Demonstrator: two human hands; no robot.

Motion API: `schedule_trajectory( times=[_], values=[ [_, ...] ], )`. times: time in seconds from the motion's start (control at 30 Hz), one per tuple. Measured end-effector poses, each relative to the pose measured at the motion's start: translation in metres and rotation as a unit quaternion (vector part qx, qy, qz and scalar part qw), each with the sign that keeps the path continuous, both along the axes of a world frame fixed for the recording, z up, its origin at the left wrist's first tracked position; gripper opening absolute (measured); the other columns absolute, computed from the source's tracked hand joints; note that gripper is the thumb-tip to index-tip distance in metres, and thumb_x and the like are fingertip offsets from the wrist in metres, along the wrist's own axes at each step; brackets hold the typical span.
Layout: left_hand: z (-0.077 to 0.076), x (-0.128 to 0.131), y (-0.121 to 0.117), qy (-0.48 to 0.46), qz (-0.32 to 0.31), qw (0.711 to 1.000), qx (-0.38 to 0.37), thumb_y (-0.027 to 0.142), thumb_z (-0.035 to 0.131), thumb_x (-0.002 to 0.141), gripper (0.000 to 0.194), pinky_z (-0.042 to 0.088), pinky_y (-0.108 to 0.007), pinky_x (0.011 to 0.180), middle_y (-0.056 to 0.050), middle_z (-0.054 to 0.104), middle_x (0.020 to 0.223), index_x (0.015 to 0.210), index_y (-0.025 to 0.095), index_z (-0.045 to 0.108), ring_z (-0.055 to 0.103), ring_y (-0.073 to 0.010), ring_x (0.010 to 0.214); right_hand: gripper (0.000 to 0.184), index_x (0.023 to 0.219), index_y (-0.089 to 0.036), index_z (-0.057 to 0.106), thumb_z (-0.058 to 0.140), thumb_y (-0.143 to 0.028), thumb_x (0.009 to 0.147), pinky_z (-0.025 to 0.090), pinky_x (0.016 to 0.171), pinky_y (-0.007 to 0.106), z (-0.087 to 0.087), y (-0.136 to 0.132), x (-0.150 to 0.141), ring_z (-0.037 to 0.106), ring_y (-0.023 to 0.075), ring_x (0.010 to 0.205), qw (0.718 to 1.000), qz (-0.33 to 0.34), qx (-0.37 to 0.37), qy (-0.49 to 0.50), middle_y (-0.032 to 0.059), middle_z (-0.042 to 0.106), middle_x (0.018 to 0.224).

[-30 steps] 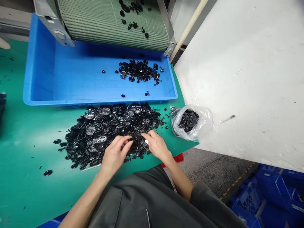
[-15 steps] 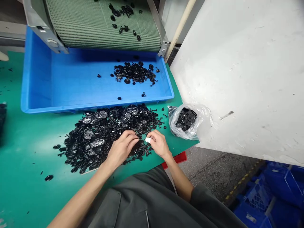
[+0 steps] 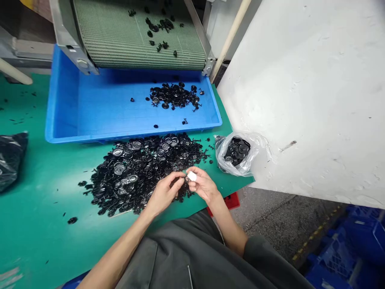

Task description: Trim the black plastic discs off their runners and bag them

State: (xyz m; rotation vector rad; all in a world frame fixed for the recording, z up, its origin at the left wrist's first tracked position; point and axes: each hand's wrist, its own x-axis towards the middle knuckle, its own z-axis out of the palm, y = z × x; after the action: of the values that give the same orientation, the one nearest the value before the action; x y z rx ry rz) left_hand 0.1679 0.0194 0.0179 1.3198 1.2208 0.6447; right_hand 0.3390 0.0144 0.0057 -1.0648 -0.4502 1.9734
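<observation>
My left hand (image 3: 167, 190) and my right hand (image 3: 204, 186) meet over the right front of a heap of black plastic parts (image 3: 144, 164). Between their fingertips is a small black plastic part (image 3: 187, 178), mostly covered by the fingers. A white wrap (image 3: 191, 176) covers the tip of my right thumb. Round discs and tiny branched bits make up the heap. To the right of my right hand stands a clear plastic bag (image 3: 252, 154), its mouth turned wide, with black discs (image 3: 237, 150) inside.
Behind the heap lies a blue tray (image 3: 104, 116) holding scattered black parts, under the end of a green conveyor belt (image 3: 117, 44). A white panel (image 3: 300, 100) borders the green table (image 3: 39, 224) on the right. A dark bag (image 3: 12, 160) lies at left.
My hands have come together at the fingertips, and my right hand has turned so its thumb faces up. The view has shifted somewhat to the left.
</observation>
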Motion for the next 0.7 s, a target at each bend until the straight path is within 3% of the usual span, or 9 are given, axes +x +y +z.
schedule_trajectory(
  times=[0.1, 0.17, 0.2, 0.27, 0.3, 0.33, 0.47, 0.63, 0.7],
  values=[
    [-0.001, -0.005, 0.002, 0.045, 0.052, 0.998, 0.011, 0.044, 0.048, 0.092, 0.028, 0.037, -0.023, 0.048, 0.007, 0.051, 0.049, 0.089, 0.02, 0.062, 0.048, -0.0125, 0.044, 0.037, 0.102, -0.021, 0.057, 0.075, -0.025, 0.07, 0.042, 0.045, 0.019, -0.002, -0.003, 0.001, 0.047, 0.0068, 0.048, 0.995, 0.063, 0.044, -0.065, -0.006, 0.056, 0.069],
    [-0.001, -0.009, 0.003, 0.039, 0.08, 0.996, -0.018, 0.045, 0.047, 0.092, 0.028, 0.034, -0.022, 0.046, 0.007, 0.053, 0.048, 0.085, 0.021, 0.058, 0.045, -0.0117, 0.041, 0.031, 0.102, -0.021, 0.058, 0.067, -0.019, 0.073, 0.049, 0.05, 0.022, -0.001, -0.005, 0.003, 0.054, 0.0097, 0.055, 0.972, 0.095, 0.105, -0.189, -0.0033, 0.06, 0.077],
    [-0.001, -0.01, 0.003, 0.024, 0.085, 0.996, -0.034, 0.046, 0.047, 0.092, 0.028, 0.033, -0.022, 0.045, 0.007, 0.053, 0.048, 0.084, 0.021, 0.057, 0.044, -0.0112, 0.04, 0.028, 0.102, -0.022, 0.059, 0.062, -0.015, 0.074, 0.052, 0.058, 0.025, 0.001, -0.005, 0.005, 0.058, 0.0116, 0.063, 0.945, 0.105, 0.151, -0.27, -0.0008, 0.062, 0.084],
    [0.001, -0.013, 0.002, -0.01, 0.084, 0.995, -0.059, 0.046, 0.048, 0.092, 0.028, 0.031, -0.021, 0.044, 0.007, 0.053, 0.048, 0.083, 0.021, 0.056, 0.042, -0.0104, 0.039, 0.031, 0.104, -0.021, 0.063, 0.052, -0.009, 0.077, 0.055, 0.078, 0.032, 0.008, -0.005, 0.007, 0.062, 0.015, 0.081, 0.864, 0.111, 0.249, -0.422, 0.0042, 0.064, 0.103],
    [0.001, -0.014, 0.001, -0.022, 0.082, 0.994, -0.067, 0.046, 0.049, 0.092, 0.028, 0.03, -0.021, 0.044, 0.007, 0.052, 0.047, 0.082, 0.02, 0.056, 0.041, -0.0102, 0.039, 0.036, 0.107, -0.021, 0.064, 0.049, -0.006, 0.078, 0.053, 0.085, 0.033, 0.012, -0.005, 0.006, 0.062, 0.0159, 0.087, 0.829, 0.11, 0.286, -0.467, 0.0057, 0.063, 0.11],
    [0.002, -0.014, -0.001, -0.03, 0.08, 0.994, -0.071, 0.046, 0.05, 0.091, 0.028, 0.03, -0.021, 0.044, 0.008, 0.051, 0.047, 0.082, 0.02, 0.056, 0.04, -0.01, 0.039, 0.04, 0.112, -0.022, 0.064, 0.046, -0.006, 0.08, 0.052, 0.089, 0.034, 0.016, -0.004, 0.005, 0.062, 0.016, 0.09, 0.811, 0.108, 0.31, -0.485, 0.0061, 0.064, 0.113],
    [0.004, -0.015, -0.005, -0.05, 0.045, 0.995, -0.069, 0.047, 0.053, 0.091, 0.03, 0.032, -0.021, 0.047, 0.007, 0.049, 0.048, 0.082, 0.019, 0.059, 0.042, -0.0098, 0.042, 0.036, 0.111, -0.022, 0.066, 0.052, -0.01, 0.08, 0.055, 0.074, 0.025, 0.024, -0.004, -0.007, 0.065, 0.0132, 0.079, 0.842, 0.12, 0.303, -0.429, 0.0012, 0.07, 0.094],
    [0.001, -0.02, -0.014, -0.067, 0.028, 0.995, -0.067, 0.048, 0.055, 0.09, 0.028, 0.034, -0.021, 0.049, 0.008, 0.053, 0.051, 0.087, 0.02, 0.057, 0.043, -0.0102, 0.044, 0.02, 0.096, -0.02, 0.066, 0.06, -0.013, 0.078, 0.053, 0.062, 0.022, 0.02, -0.011, -0.018, 0.065, 0.0115, 0.067, 0.882, 0.152, 0.248, -0.369, -0.0013, 0.071, 0.082],
    [-0.003, -0.024, -0.022, -0.037, 0.018, 0.997, -0.059, 0.049, 0.051, 0.092, 0.03, 0.035, -0.021, 0.05, 0.008, 0.051, 0.047, 0.083, 0.021, 0.054, 0.043, -0.0108, 0.045, 0.017, 0.092, -0.02, 0.065, 0.061, -0.012, 0.078, 0.053, 0.061, 0.021, 0.016, -0.017, -0.021, 0.065, 0.0112, 0.065, 0.876, 0.166, 0.249, -0.378, -0.0014, 0.07, 0.081]
  ],
)
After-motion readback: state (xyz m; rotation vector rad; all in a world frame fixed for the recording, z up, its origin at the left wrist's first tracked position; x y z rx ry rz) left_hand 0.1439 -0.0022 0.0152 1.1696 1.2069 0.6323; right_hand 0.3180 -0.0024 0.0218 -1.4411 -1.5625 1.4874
